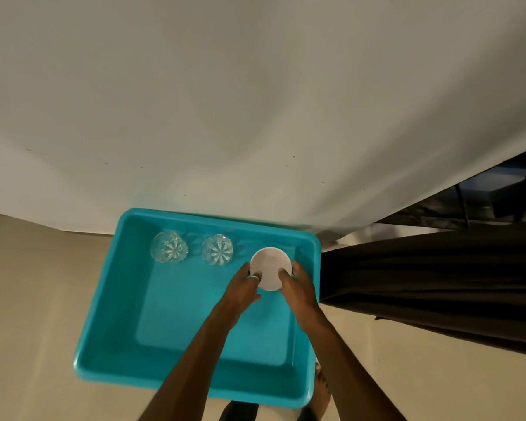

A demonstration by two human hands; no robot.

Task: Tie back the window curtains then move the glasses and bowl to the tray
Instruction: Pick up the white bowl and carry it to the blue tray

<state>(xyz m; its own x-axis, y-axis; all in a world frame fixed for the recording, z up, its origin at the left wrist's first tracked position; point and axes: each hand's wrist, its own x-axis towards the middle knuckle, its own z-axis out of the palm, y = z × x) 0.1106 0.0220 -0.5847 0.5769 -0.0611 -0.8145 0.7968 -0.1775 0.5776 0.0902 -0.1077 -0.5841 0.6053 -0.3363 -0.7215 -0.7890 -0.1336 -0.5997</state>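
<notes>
between the two sets of fingers: a white bowl [271,264] is sitting low over the far right corner of the teal tray [116,299]; whether it is touching the tray bottom cannot be told.
left hand [243,285]: its fingers [247,268] are curling round the bowl's left rim, with the thumb lying over the edge; a pale ring [255,278] is showing on one finger.
right hand [299,288]: its fingers [296,267] are curling round the bowl's right rim, with the thumb pressing on the inside of the edge.
just left of the left fingers: the near glass [217,249] is standing upright in the tray, apart from the bowl.
further left of the left fingers: the far glass [168,247] is standing upright beside the first, both along the tray's far wall.
under both arms: the tray is lying on a pale floor [37,314].
right of the right fingers: a dark curtain [422,284] is bunching in folds, just beside the tray's right rim.
beyond the fingers: a pale sheet [255,101] is filling the upper view; cloth or wall cannot be told.
behind the right wrist: a bare foot [322,387] is showing by the tray's near corner.
</notes>
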